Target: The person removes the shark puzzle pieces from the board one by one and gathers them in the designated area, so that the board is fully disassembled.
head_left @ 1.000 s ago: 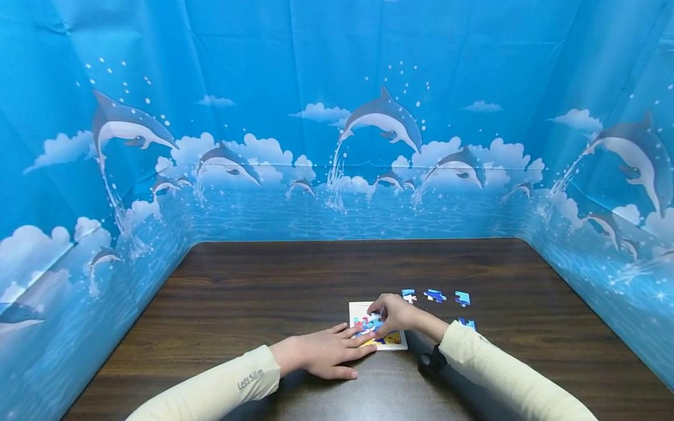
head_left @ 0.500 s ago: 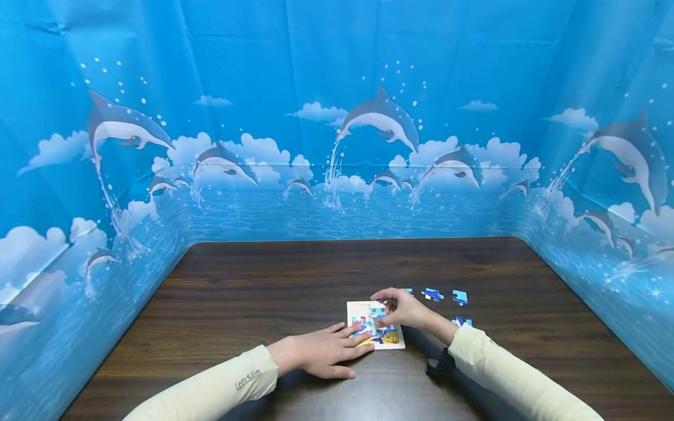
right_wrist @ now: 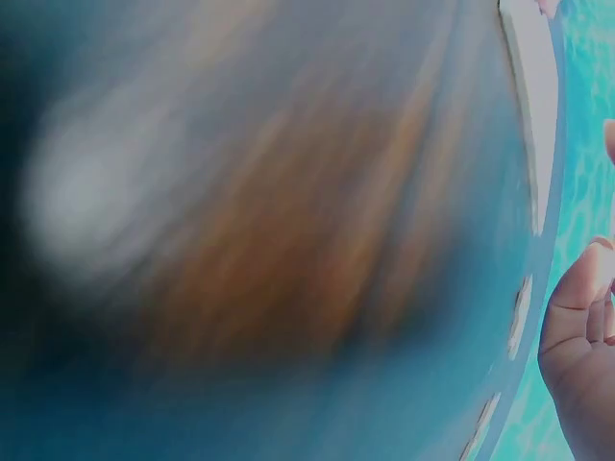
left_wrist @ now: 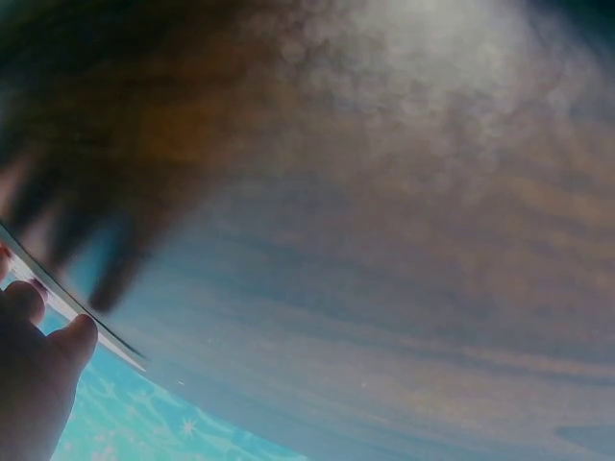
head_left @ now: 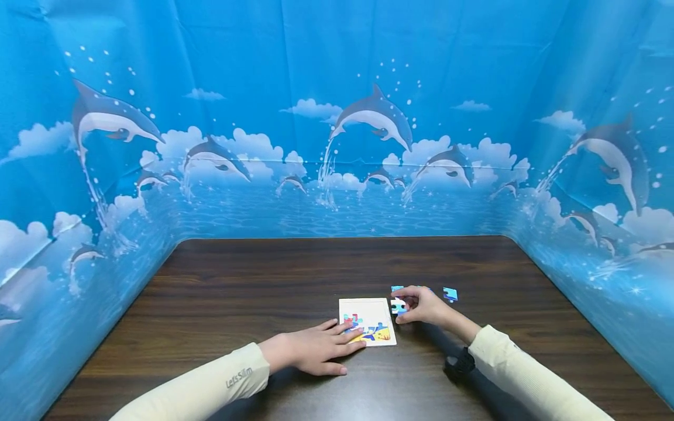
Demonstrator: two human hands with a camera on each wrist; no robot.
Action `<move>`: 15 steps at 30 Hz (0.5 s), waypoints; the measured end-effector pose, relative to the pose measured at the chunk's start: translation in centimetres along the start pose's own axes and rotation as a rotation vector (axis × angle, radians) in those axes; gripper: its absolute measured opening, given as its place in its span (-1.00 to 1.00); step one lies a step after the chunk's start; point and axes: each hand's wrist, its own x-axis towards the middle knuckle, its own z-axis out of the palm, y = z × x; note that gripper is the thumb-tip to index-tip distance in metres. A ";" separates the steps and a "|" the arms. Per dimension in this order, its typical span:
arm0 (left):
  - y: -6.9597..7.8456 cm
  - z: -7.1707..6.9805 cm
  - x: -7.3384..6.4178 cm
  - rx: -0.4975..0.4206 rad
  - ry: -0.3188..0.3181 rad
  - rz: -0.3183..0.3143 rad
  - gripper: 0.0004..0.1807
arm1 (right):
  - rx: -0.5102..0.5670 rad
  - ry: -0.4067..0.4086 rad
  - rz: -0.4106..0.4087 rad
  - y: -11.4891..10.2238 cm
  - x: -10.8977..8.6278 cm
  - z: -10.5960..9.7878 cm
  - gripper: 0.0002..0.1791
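My left hand (head_left: 316, 349) lies palm down in the head view, its spread fingers resting on the lower left of a white puzzle board (head_left: 363, 309). Pieces with red, blue and yellow print fill the board's lower part; its upper part shows bare white. Just off the right edge of the board, my right hand (head_left: 429, 307) pinches a white and blue puzzle piece (head_left: 398, 306) between thumb and fingers. In the left wrist view only part of the left hand (left_wrist: 43, 370) shows, by the board's edge. The right wrist view catches the right hand (right_wrist: 581, 351) at its border, the piece out of sight.
Loose puzzle pieces lie beyond the right hand: a blue one (head_left: 397, 288) and another blue one (head_left: 450, 293), with one mostly hidden behind the fingers. A dark wood table (head_left: 253, 280) carries everything, walled by a blue dolphin curtain (head_left: 337, 117).
My right hand has lifted the puzzle piece off the board and carried it right, past the board's edge. The left hand keeps its place on the board. The view has shifted slightly.
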 end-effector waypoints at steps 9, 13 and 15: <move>0.0 0.1 -0.2 0.025 0.025 0.015 -0.36 | -0.001 0.024 0.040 1.3 -1.8 -1.5 -0.36; 0.1 0.1 -0.1 0.023 0.026 0.014 -0.35 | -0.016 0.041 0.062 1.8 -2.5 -2.0 -0.33; 0.1 0.1 -0.2 0.018 0.024 0.012 -0.35 | -0.025 0.048 0.072 1.9 -2.7 -2.2 -0.33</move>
